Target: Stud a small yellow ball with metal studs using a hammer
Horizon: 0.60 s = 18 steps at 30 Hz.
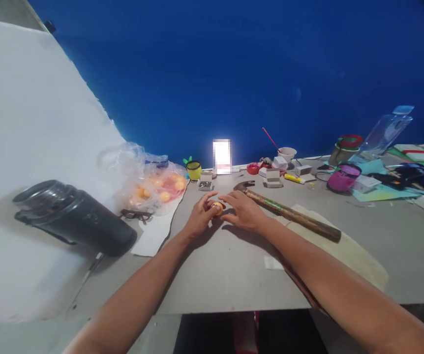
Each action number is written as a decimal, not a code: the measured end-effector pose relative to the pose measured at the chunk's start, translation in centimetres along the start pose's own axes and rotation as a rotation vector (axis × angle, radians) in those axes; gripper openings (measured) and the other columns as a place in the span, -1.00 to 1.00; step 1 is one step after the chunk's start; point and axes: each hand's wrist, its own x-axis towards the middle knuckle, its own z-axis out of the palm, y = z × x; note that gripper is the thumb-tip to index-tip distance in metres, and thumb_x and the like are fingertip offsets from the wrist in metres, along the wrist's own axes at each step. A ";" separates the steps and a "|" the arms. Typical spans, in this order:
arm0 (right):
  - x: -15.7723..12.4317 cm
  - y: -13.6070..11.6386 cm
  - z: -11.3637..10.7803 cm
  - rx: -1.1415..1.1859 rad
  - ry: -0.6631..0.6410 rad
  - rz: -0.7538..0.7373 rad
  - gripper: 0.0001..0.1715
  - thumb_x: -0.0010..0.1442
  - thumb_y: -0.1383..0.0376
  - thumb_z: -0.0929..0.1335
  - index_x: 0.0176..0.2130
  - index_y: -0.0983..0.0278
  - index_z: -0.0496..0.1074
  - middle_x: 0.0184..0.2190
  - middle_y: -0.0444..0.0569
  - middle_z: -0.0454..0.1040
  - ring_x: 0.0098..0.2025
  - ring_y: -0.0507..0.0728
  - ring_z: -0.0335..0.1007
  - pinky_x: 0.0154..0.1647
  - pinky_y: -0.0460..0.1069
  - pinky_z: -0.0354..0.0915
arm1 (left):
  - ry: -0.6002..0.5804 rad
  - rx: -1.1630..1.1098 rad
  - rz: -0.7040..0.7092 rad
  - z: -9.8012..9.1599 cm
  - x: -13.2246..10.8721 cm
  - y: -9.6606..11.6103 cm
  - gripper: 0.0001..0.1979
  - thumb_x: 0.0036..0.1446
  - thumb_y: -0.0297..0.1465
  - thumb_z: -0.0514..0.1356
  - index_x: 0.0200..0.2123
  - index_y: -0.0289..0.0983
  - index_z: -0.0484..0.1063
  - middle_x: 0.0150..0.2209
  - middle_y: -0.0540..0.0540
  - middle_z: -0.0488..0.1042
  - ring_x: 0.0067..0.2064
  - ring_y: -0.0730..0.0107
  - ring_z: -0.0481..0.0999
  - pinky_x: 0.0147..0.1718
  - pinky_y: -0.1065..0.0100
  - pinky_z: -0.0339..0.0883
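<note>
In the head view, I'm watching the left hand (200,215) grasping a small yellow ball (218,207) around the desk (212,275)'s middle. The right hand (244,211) is hovering released, fingers spread, at the ball's three o'clock. A hammer (293,213) is lying beyond, its head at two o'clock.

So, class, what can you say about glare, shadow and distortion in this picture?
Head view: the white rectangle is blown out, its edges blocky. Same head view: the right hand casts a soft shadow on the table; the flask looks stretched, probably by a wide lens; markings on the ball are too small to read.
</note>
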 end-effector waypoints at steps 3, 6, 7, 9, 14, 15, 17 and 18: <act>-0.1 -0.3 0.2 0.084 -0.022 -0.012 -0.58 0.24 0.19 0.51 0.09 0.13 0.55 -0.12 0.01 0.48 -0.02 0.21 0.36 0.05 0.08 0.29 | -0.074 -0.005 -0.039 0.2 -0.4 0.3 -0.30 0.11 -0.25 0.39 0.28 -0.22 0.30 -0.35 -0.01 0.53 -0.41 0.45 0.42 -0.39 0.39 0.30; 0.0 -0.3 0.1 0.154 -0.055 0.003 -0.69 0.25 0.24 0.50 0.01 0.10 0.61 -0.17 -0.02 0.47 -0.04 0.18 0.37 0.03 0.05 0.28 | -0.121 -0.004 -0.071 0.3 -0.6 0.7 -0.26 0.09 -0.24 0.40 0.30 -0.24 0.28 -0.36 -0.02 0.54 -0.44 0.44 0.41 -0.44 0.39 0.28; 0.0 -0.2 0.1 0.169 -0.058 0.007 -0.73 0.25 0.24 0.50 -0.02 0.11 0.63 -0.17 -0.02 0.47 -0.04 0.17 0.37 0.03 0.05 0.27 | -0.122 -0.001 -0.073 0.3 -0.6 0.9 -0.26 0.08 -0.23 0.41 0.30 -0.25 0.29 -0.37 -0.02 0.53 -0.44 0.44 0.41 -0.45 0.40 0.27; 0.1 0.0 0.1 0.174 -0.036 0.023 -0.75 0.25 0.24 0.50 -0.04 0.14 0.64 -0.15 -0.01 0.49 -0.03 0.17 0.37 0.04 0.05 0.26 | -0.099 -0.006 -0.068 0.3 -0.5 0.9 -0.28 0.07 -0.21 0.43 0.26 -0.26 0.35 -0.38 -0.02 0.54 -0.44 0.46 0.40 -0.44 0.41 0.27; 0.2 0.7 0.0 0.093 0.031 0.139 -0.70 0.26 0.21 0.48 -0.02 0.23 0.61 -0.12 0.02 0.51 -0.02 0.18 0.37 0.07 0.04 0.24 | -0.063 -0.183 -0.066 0.3 0.3 0.3 -0.36 0.08 -0.03 0.41 0.11 -0.29 0.46 -0.30 -0.11 0.59 -0.39 0.39 0.52 -0.38 0.34 0.41; 0.2 0.8 -0.1 0.079 0.026 0.156 -0.69 0.26 0.19 0.48 -0.02 0.24 0.61 -0.13 0.02 0.51 -0.02 0.18 0.36 0.07 0.03 0.23 | -0.071 -0.211 -0.059 0.3 0.4 0.1 -0.35 0.09 0.00 0.39 0.09 -0.32 0.46 -0.32 -0.13 0.59 -0.40 0.36 0.53 -0.38 0.30 0.44; 0.3 0.9 -0.1 0.061 0.014 0.169 -0.68 0.27 0.16 0.47 -0.03 0.26 0.60 -0.14 0.02 0.52 -0.03 0.18 0.36 0.06 0.02 0.23 | -0.090 -0.241 -0.052 0.3 0.6 -0.2 -0.35 0.11 0.04 0.36 0.05 -0.36 0.47 -0.34 -0.16 0.59 -0.40 0.31 0.55 -0.38 0.26 0.47; 0.3 0.9 -0.1 0.056 0.011 0.164 -0.67 0.27 0.15 0.47 -0.03 0.26 0.60 -0.13 0.02 0.52 -0.03 0.18 0.36 0.05 0.02 0.22 | -0.095 -0.249 -0.051 0.4 0.6 -0.3 -0.36 0.12 0.04 0.36 0.04 -0.37 0.47 -0.32 -0.18 0.59 -0.39 0.30 0.56 -0.39 0.26 0.48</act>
